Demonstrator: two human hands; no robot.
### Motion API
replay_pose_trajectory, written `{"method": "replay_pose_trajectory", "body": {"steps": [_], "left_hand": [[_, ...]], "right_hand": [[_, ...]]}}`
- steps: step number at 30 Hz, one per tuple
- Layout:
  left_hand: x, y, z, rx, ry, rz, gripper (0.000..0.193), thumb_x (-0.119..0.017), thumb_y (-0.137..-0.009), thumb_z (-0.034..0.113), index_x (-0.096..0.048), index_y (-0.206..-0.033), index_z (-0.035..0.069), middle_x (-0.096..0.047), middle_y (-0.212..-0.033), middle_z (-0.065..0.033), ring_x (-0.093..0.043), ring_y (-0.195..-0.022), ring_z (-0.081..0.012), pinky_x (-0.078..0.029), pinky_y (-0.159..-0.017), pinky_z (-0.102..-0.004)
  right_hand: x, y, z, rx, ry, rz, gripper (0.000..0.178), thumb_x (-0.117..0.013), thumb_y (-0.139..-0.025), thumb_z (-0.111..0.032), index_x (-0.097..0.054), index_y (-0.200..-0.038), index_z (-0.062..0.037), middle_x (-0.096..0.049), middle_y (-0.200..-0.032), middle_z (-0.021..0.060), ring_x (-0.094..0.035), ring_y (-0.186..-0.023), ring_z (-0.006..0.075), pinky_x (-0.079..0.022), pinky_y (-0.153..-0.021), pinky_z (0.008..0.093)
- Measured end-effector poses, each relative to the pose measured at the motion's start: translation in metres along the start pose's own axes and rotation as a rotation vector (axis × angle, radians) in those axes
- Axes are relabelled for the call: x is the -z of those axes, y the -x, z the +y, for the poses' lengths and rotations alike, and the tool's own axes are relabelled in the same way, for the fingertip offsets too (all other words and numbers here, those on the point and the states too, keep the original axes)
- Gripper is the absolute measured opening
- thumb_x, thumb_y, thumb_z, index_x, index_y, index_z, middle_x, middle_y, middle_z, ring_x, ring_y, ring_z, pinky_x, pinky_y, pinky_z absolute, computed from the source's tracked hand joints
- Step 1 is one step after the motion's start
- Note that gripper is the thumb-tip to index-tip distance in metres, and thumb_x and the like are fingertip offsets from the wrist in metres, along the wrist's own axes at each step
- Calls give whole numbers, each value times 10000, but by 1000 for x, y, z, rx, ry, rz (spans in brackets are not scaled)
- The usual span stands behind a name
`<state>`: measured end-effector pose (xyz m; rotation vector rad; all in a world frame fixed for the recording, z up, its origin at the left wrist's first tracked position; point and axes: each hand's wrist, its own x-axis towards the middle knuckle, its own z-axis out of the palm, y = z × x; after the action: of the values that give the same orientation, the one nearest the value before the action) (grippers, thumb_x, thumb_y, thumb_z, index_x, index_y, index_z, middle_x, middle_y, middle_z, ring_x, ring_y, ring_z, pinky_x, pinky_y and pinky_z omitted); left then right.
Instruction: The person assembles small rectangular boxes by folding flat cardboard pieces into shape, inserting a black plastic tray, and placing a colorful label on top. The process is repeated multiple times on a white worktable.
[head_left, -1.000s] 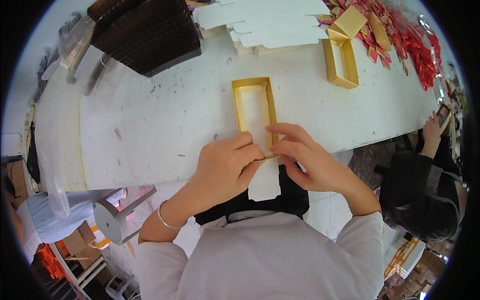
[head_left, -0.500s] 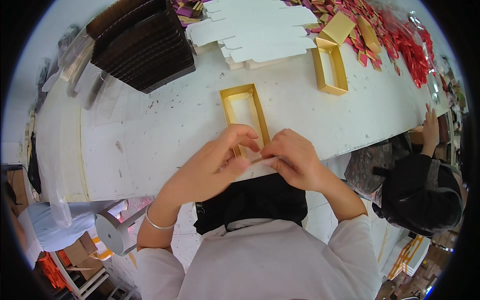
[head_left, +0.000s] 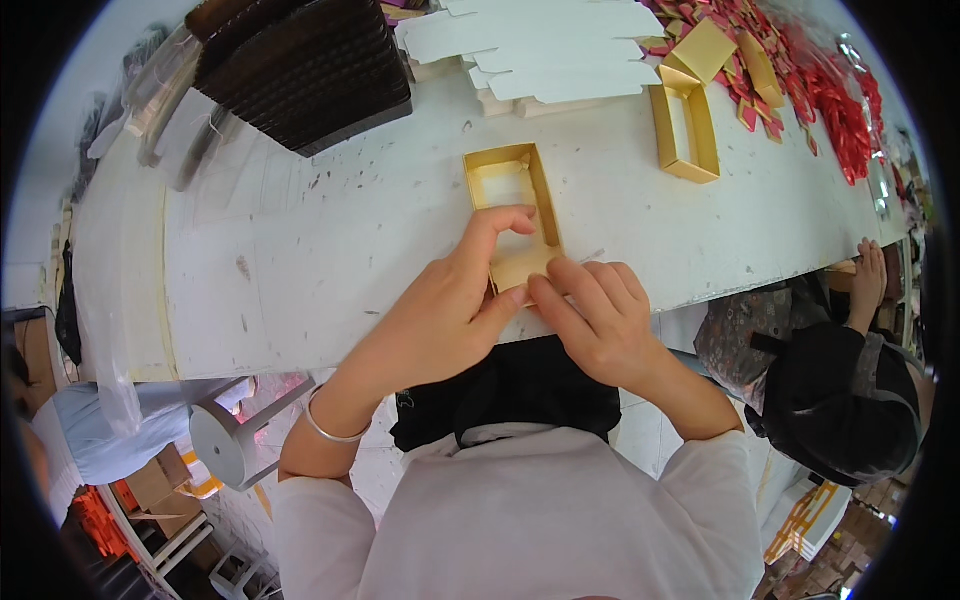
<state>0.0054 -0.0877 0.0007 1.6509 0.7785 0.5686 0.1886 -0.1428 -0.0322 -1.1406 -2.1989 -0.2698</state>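
Observation:
A gold open cardboard box (head_left: pixel 501 157) lies lengthwise in front of me near the table's front edge, its inside partly white. My left hand (head_left: pixel 440 305) grips its near left corner, thumb at the near end and index finger bent over the inside. At that same end, my right hand (head_left: pixel 605 320) pinches the near wall, fingers close to the left thumb. The fingers hide part of the near end and its folded flap.
Stacked black trays (head_left: pixel 310 70) stand at the far left. White flat box blanks (head_left: pixel 550 50) lie behind the box. A second gold box (head_left: pixel 692 168), red-and-gold pieces (head_left: pixel 748 115) and red ribbons (head_left: pixel 848 135) are at far right. Another person (head_left: pixel 840 390) is on the right.
The near end flap, earlier held between my fingers toward me, now stands up against the box. Both hands have shifted slightly right, and my left index finger reaches farther over the box.

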Motion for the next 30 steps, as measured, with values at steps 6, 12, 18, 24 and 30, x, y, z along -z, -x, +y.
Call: {"method": "replay_pose_trajectory", "body": {"steps": [6, 12, 18, 24, 30], "left_hand": [[-15, 17, -6, -296, -680, 204, 150, -647, -811, 34, -594, -952, 32, -566, -1003, -91, -569, -618, -217, -464, -531, -308], [-11, 11, -9, -172, -794, 41, 112, -670, -812, 102, -604, -874, 34, -564, -829, -71, -568, -632, -273, -458, -529, -348], [13, 2, 1, -200, -779, -119, 177, -693, -783, 176, -587, -839, 46, -549, -832, -81, -559, -717, -301, -462, -623, -375], [44, -6, 12, -429, -912, -255, 352, -766, -716, 315, -599, -895, 62, -562, -1034, -117, -556, -961, -337, -454, -841, -423], [58, -19, -11, -326, -697, -37, 676, -838, -641, 279, -505, -1193, 77, -403, -1359, -217, -476, -1185, -387, -404, -989, -411]], "right_hand": [[9, -13, 8, -135, -314, -256, 196, -619, -655, 30, -588, -839, -30, -531, -829, 89, -537, -736, 254, -435, -598, 357], [23, -34, 12, -221, -376, -612, 187, -628, -673, 46, -590, -842, -24, -552, -843, 108, -585, -750, 312, -474, -624, 386], [26, -33, 16, -192, -478, -611, 180, -667, -782, -96, -593, -939, -48, -551, -867, 106, -590, -760, 321, -477, -618, 422], [18, -21, 42, 66, -157, -305, 193, -626, -811, -127, -570, -973, -37, -531, -907, 107, -583, -705, 253, -453, -602, 352], [32, -27, 38, -71, -319, -136, 261, -680, -792, -150, -595, -1012, -38, -602, -928, 131, -612, -773, 264, -485, -617, 357]]}}
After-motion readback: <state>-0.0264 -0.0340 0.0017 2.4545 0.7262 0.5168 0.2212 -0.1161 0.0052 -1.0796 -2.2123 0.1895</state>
